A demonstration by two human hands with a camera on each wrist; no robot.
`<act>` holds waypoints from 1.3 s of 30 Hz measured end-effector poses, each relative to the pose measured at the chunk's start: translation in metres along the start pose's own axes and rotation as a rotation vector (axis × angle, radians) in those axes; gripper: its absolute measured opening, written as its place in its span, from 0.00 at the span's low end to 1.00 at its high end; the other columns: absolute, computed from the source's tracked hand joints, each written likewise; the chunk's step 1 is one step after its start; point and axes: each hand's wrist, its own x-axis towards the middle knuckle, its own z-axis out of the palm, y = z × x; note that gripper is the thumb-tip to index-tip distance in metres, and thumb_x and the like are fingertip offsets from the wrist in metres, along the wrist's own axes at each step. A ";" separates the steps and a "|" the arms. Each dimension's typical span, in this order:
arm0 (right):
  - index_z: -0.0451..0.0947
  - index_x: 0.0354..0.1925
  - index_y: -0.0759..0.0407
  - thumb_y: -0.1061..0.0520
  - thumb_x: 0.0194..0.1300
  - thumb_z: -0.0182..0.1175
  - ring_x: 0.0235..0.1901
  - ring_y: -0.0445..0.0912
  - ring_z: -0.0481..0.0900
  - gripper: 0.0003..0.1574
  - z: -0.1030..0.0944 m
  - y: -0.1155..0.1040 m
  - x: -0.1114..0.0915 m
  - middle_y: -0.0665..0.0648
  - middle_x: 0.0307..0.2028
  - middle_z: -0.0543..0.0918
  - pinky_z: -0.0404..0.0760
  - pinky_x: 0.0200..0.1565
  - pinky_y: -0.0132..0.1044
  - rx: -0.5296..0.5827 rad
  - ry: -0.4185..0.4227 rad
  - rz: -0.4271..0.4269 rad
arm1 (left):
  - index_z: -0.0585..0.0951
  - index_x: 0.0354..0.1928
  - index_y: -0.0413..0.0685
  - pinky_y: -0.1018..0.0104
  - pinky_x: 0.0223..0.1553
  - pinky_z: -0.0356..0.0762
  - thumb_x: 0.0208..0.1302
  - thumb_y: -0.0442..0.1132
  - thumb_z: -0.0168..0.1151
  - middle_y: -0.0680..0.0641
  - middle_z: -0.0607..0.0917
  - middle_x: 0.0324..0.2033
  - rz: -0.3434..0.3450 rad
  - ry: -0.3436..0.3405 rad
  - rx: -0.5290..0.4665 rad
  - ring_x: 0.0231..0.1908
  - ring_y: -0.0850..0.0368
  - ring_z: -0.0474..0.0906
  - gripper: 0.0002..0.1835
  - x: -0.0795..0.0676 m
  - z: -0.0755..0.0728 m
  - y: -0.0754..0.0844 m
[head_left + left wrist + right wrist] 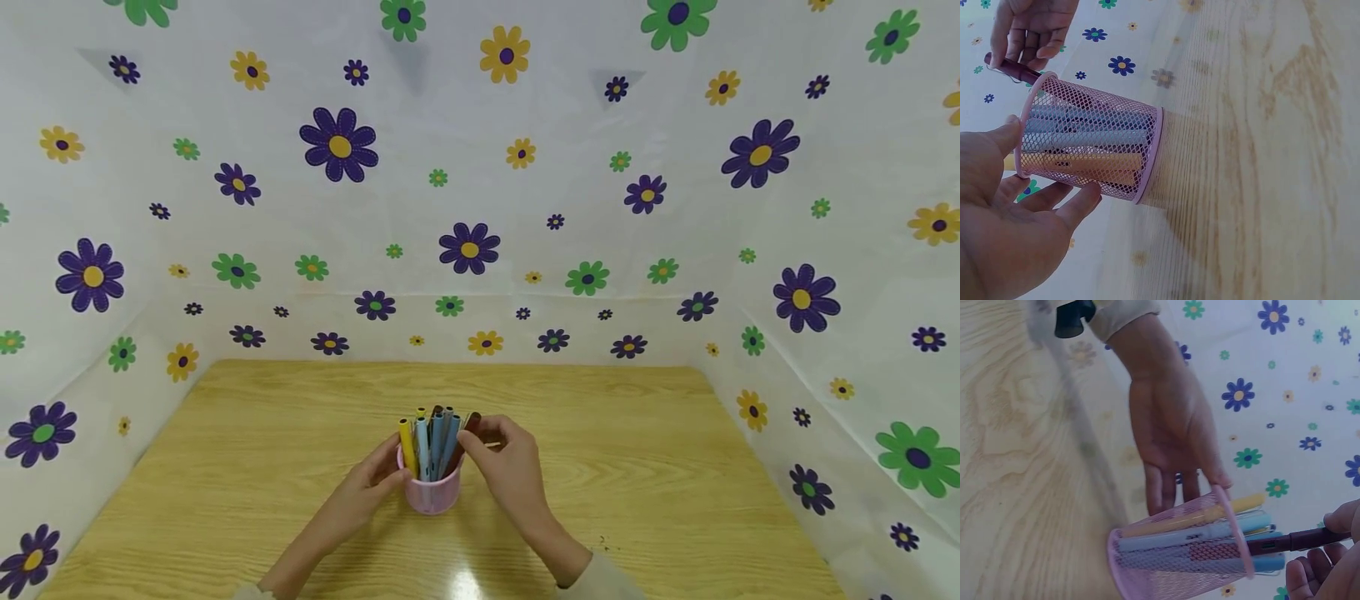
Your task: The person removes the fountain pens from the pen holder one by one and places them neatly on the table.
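Observation:
A pink mesh pen cup (432, 498) stands upright on the table, filled with several pens and markers in yellow, light blue and blue. My left hand (367, 487) holds it from the left, thumb at the rim and fingers round the far side, as the left wrist view (1016, 219) shows. At the cup's right edge, my right hand (510, 467) pinches the upper end of a dark red pen (1316, 539) between thumb and fingers. That pen leans outward over the rim, its lower part still inside the mesh.
The wood-grain table (615, 442) stretches out around the cup. White sheeting with printed flowers (465, 192) encloses it at the back and on both sides. A few small dark marks (607, 543) show on the table near the right forearm.

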 end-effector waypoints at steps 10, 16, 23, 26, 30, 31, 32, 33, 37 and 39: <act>0.79 0.39 0.65 0.60 0.62 0.62 0.32 0.53 0.80 0.09 -0.024 -0.040 -0.001 0.62 0.35 0.81 0.82 0.39 0.45 0.148 -0.003 0.024 | 0.56 0.71 0.57 0.57 0.60 0.64 0.68 0.44 0.54 0.42 0.64 0.65 0.004 -0.004 -0.022 0.63 0.47 0.62 0.32 -0.001 0.000 0.002; 0.79 0.41 0.66 0.60 0.64 0.60 0.36 0.57 0.80 0.10 -0.039 -0.042 0.006 0.65 0.36 0.81 0.82 0.40 0.46 0.203 0.030 0.010 | 0.55 0.71 0.59 0.57 0.60 0.64 0.68 0.45 0.54 0.43 0.64 0.65 0.008 -0.015 -0.017 0.63 0.47 0.62 0.32 0.000 0.000 0.000; 0.80 0.44 0.62 0.53 0.64 0.60 0.37 0.53 0.80 0.15 -0.055 -0.021 0.020 0.64 0.38 0.81 0.82 0.41 0.43 0.238 0.054 0.006 | 0.55 0.71 0.59 0.57 0.60 0.64 0.67 0.46 0.54 0.43 0.63 0.66 -0.006 0.001 -0.008 0.63 0.47 0.61 0.33 -0.002 0.000 0.001; 0.80 0.45 0.62 0.52 0.63 0.60 0.37 0.53 0.80 0.16 -0.061 -0.020 0.023 0.63 0.38 0.81 0.81 0.42 0.44 0.224 0.062 0.010 | 0.55 0.71 0.59 0.57 0.61 0.64 0.67 0.46 0.54 0.43 0.63 0.66 -0.009 0.003 -0.008 0.63 0.47 0.61 0.32 -0.002 0.000 0.002; 0.80 0.47 0.60 0.52 0.63 0.60 0.37 0.53 0.79 0.17 -0.068 -0.020 0.025 0.63 0.39 0.81 0.81 0.43 0.46 0.202 0.077 0.019 | 0.56 0.71 0.60 0.56 0.61 0.63 0.67 0.45 0.54 0.44 0.62 0.66 -0.009 0.007 -0.012 0.64 0.47 0.61 0.32 -0.002 0.000 0.003; 0.80 0.47 0.59 0.52 0.63 0.60 0.37 0.53 0.79 0.17 -0.069 -0.020 0.025 0.63 0.39 0.81 0.81 0.43 0.46 0.199 0.081 0.024 | 0.56 0.71 0.60 0.56 0.61 0.63 0.68 0.45 0.54 0.44 0.62 0.66 -0.009 0.007 -0.013 0.64 0.46 0.60 0.32 -0.001 0.000 0.003; 0.80 0.47 0.60 0.52 0.64 0.60 0.37 0.53 0.79 0.17 -0.071 -0.019 0.026 0.63 0.39 0.81 0.81 0.43 0.46 0.201 0.085 0.028 | 0.56 0.71 0.60 0.56 0.61 0.63 0.68 0.45 0.54 0.44 0.62 0.66 -0.010 0.007 -0.015 0.64 0.46 0.60 0.32 -0.001 0.000 0.003; 0.79 0.47 0.60 0.53 0.64 0.60 0.37 0.53 0.79 0.17 -0.072 -0.019 0.026 0.63 0.40 0.81 0.81 0.43 0.46 0.206 0.087 0.032 | 0.56 0.71 0.60 0.55 0.61 0.63 0.68 0.45 0.54 0.44 0.62 0.66 -0.010 0.006 -0.017 0.64 0.46 0.60 0.32 -0.001 0.000 0.002; 0.79 0.48 0.61 0.53 0.64 0.60 0.37 0.54 0.79 0.16 -0.076 -0.016 0.026 0.62 0.40 0.80 0.81 0.43 0.47 0.207 0.094 0.046 | 0.55 0.71 0.59 0.56 0.61 0.63 0.68 0.44 0.54 0.43 0.62 0.66 -0.009 0.001 -0.024 0.63 0.46 0.61 0.32 -0.001 0.001 0.002; 0.79 0.48 0.60 0.53 0.65 0.59 0.37 0.54 0.79 0.16 -0.077 -0.013 0.026 0.62 0.40 0.80 0.81 0.43 0.46 0.198 0.099 0.053 | 0.55 0.71 0.58 0.56 0.61 0.63 0.68 0.44 0.54 0.43 0.62 0.66 -0.010 0.001 -0.024 0.63 0.46 0.61 0.32 -0.001 0.001 0.001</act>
